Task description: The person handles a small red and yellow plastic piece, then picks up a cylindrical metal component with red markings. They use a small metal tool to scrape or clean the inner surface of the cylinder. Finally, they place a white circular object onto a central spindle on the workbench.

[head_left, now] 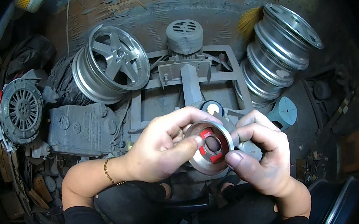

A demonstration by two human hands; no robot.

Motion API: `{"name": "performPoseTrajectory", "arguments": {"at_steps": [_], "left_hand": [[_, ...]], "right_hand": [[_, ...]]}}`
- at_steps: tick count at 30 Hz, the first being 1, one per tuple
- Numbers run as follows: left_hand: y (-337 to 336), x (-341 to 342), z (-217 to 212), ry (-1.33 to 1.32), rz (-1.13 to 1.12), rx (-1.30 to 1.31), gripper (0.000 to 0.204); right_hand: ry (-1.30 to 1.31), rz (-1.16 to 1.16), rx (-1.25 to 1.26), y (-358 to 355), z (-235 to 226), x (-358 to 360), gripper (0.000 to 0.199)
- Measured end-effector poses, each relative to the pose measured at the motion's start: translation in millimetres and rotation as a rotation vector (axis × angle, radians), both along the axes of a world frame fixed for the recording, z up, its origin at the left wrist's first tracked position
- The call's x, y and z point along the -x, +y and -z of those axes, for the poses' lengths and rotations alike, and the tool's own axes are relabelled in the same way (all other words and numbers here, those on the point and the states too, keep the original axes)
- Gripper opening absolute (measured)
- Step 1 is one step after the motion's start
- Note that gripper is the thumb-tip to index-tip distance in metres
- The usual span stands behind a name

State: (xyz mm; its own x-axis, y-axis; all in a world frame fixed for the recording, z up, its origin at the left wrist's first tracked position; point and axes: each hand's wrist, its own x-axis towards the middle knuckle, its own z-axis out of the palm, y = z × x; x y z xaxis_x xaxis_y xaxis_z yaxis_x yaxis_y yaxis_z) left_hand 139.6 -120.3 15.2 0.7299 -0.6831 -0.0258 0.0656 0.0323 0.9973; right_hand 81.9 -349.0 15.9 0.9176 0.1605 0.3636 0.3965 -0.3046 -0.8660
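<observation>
A shallow round metal cap [206, 167], perhaps a wheel centre cap, is held in front of me, its hollow side turned up toward me. Red patches line its inside around a round middle. My left hand [155, 146] is closed on its left side, thumb on the near rim and fingers behind. My right hand [265, 160] grips the right rim between thumb and fingers. A flat grey piece [251, 150] shows beneath the right fingers; whether it is held there I cannot tell. Just beyond the cap is a dark disc with a yellow centre [211, 108].
A grey metal frame with a dusty motor [184, 36] stands ahead. A five-spoke alloy wheel [115, 59] leans at left; several stacked rims [278, 52] rise at right beside a teal stool [282, 112]. A dusty grey tank [82, 129] and a round finned part [21, 109] lie left.
</observation>
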Motion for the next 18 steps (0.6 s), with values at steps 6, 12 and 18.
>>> {"name": "performPoseTrajectory", "arguments": {"at_steps": [6,12,18], "left_hand": [[1,1,-3,0.025,-0.003,0.014,0.046],[5,3,-12,0.061,-0.001,0.0,0.051],[4,5,-5,0.013,0.022,0.035,0.047]], "right_hand": [[0.004,0.017,0.0,-3,2,-1,0.018],[0.0,0.014,-0.008,-3,1,0,0.019],[-0.02,0.007,0.009,-2,1,-1,0.019]]}}
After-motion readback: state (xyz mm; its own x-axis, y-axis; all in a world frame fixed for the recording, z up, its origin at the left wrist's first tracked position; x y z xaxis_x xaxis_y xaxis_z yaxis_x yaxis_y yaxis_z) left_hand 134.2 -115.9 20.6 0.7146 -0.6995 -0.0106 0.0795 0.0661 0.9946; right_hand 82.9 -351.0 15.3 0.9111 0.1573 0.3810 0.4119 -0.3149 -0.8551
